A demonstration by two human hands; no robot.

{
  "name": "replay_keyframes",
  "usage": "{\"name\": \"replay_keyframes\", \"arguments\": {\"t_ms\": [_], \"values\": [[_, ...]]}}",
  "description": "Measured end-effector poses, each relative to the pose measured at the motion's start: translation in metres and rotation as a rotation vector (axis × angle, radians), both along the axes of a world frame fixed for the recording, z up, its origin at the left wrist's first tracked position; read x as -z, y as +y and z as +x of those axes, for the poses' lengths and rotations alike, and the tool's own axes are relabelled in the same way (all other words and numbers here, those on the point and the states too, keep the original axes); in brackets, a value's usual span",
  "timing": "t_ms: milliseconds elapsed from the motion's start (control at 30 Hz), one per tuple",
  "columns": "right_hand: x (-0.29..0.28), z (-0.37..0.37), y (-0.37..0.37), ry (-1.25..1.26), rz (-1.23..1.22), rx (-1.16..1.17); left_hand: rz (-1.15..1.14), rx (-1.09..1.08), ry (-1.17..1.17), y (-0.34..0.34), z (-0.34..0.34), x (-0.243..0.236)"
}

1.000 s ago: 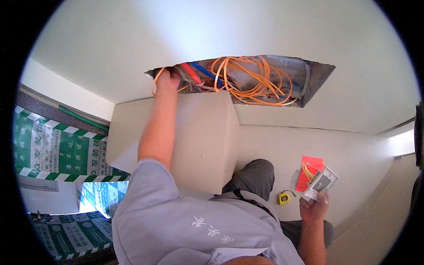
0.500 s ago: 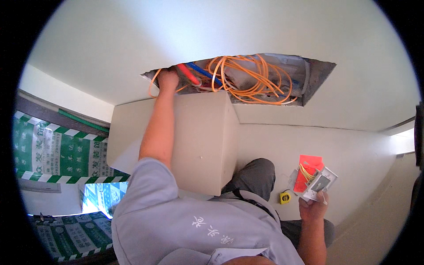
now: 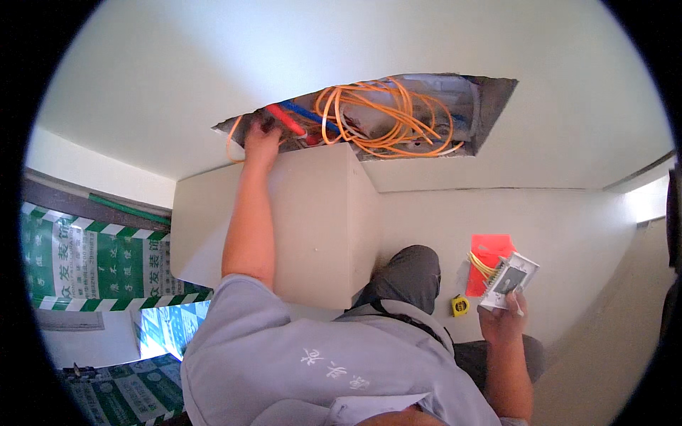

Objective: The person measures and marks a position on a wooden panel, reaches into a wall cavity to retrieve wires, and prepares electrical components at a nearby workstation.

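My left hand (image 3: 261,144) reaches into the left end of a long wall opening (image 3: 490,113), its fingers curled; what they hold, if anything, is hidden. An orange cable (image 3: 231,144) loops out just left of it, and a red tube (image 3: 285,120) slants down at its right. More orange cable (image 3: 401,117) lies coiled in the opening beside a blue tube (image 3: 310,116). In my right hand (image 3: 504,323) is a white rectangular panel (image 3: 494,297) with a grey window, gripped by its lower edge. Yellow wires (image 3: 481,265) run behind the panel in front of a red rectangular piece (image 3: 490,245).
A beige box-shaped block (image 3: 309,220) juts out below the opening, under my left forearm. A yellow tape measure (image 3: 460,306) lies near my right hand, beside my bent knee (image 3: 412,273). Green and white printed sheeting (image 3: 106,259) covers surfaces at the left.
The view has shifted, so the opening sits higher and further left. My left hand has drawn back slightly, showing more of its fingers. My right hand still holds the panel, now tilted a little differently.
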State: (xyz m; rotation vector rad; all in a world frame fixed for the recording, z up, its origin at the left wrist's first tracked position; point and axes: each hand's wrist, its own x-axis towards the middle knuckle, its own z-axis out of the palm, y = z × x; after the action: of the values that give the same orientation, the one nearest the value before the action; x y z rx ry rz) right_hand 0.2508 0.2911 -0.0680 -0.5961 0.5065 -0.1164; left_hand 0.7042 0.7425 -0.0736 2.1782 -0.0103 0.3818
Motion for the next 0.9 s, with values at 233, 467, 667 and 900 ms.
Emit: {"name": "replay_keyframes", "arguments": {"t_ms": [233, 467, 667, 900], "values": [[-0.006, -0.005, 0.005, 0.109, -0.021, 0.026, 0.701, -0.025, 0.07, 0.006, 0.005, -0.017], [-0.01, -0.012, 0.001, -0.014, 0.002, -0.024, 0.44, -0.072, -0.057, 0.008, 0.005, -0.034], [-0.02, -0.018, 0.007, -0.021, -0.022, 0.049, 0.493, 0.056, 0.157, -0.053, -0.074, -0.056], [-0.02, -0.028, 0.005, -0.106, 0.027, 0.006, 0.062, 0.573, 0.35, -0.156, -0.144, -0.039]]}}
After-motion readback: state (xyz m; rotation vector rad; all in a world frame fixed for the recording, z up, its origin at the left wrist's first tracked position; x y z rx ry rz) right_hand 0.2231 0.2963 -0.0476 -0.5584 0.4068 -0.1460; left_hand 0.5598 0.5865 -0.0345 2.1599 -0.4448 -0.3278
